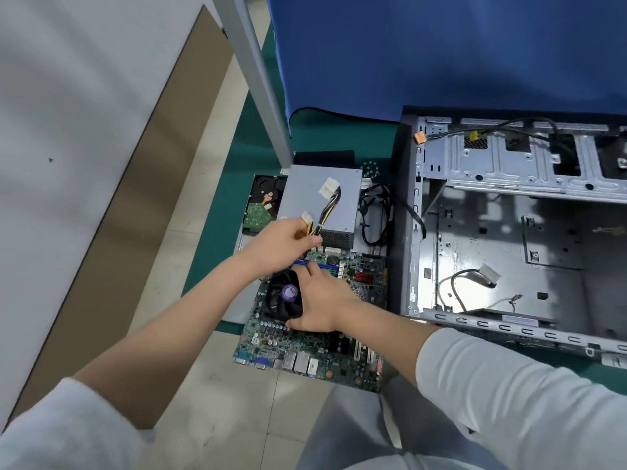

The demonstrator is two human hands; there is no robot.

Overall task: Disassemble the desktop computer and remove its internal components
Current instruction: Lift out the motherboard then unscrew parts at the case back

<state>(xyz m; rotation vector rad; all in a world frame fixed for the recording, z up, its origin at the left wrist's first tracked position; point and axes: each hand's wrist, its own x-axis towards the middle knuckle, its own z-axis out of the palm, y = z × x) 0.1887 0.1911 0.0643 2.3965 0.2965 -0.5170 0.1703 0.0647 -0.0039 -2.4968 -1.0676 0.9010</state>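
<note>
Two grips: left hand [283,244] pinching power-supply cables [322,217], right hand [322,300] clasping motherboard fan [283,295].

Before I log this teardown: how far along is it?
Done: motherboard, power supply and hard drive lie outside the case. In hand: left hand holds the supply's cables; right hand grips the CPU fan. Left: loose wires inside the case.
</note>
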